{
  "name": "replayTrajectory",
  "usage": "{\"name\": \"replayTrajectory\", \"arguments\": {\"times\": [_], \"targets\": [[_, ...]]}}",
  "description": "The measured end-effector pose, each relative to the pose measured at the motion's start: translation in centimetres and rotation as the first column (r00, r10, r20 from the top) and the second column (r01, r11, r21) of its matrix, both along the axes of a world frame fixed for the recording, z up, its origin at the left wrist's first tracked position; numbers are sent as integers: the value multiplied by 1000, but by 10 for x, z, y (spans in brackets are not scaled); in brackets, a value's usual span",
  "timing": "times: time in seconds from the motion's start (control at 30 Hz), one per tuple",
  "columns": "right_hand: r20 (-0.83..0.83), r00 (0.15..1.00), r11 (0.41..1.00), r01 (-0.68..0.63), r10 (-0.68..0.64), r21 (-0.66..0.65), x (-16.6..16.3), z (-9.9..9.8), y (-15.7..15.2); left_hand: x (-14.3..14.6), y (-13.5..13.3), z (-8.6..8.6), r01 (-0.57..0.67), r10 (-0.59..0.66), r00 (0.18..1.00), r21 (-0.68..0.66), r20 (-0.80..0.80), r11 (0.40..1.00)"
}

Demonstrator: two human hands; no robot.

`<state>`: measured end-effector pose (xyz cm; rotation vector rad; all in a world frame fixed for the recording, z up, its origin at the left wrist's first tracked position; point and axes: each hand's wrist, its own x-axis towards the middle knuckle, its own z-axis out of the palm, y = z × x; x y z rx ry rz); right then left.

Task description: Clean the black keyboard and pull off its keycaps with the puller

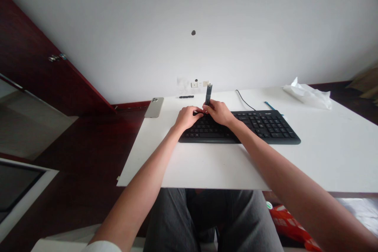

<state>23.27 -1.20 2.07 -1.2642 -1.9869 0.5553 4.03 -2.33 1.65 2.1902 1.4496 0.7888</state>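
Observation:
A black keyboard (277, 124) lies across the white table in front of me. Over its upper left part, my right hand (219, 112) grips a dark grey, flat stick-like tool (208, 93) that stands nearly upright, its top end pointing up. The tool's lower end is hidden by my fingers. Close beside it, my left hand (186, 117) rests at the keyboard's left end with thumb and forefinger pinched near the keys. Whatever lies between those fingertips is too small to make out. Behind the keyboard sits a short row of small black pieces (186, 97).
A phone (154, 107) lies face down at the table's left edge. The keyboard's black cable (245, 100) runs toward the back. A thin blue strip (269, 105) and a crumpled white plastic bag (308, 95) lie to the right. Wall sockets (200, 84) are behind the table.

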Motion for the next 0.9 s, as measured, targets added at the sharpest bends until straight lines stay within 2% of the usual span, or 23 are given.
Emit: {"name": "replayTrajectory", "arguments": {"times": [0.13,0.4,0.67,0.9], "targets": [[13,1000,1000,0,0,8,-1,-2,-1,2,0,-1,-14,14,1000,6,-3,1000],[-89,993,996,-75,79,58,1,-6,-8,9,0,1,-151,149,987,-29,-63,988],[-89,995,997,-35,41,69,1,-5,-10,10,2,-1,-180,175,983,-81,-61,980],[-131,988,995,-66,76,78,2,-6,-11,9,5,-5,-183,179,983,-112,-46,977]]}}
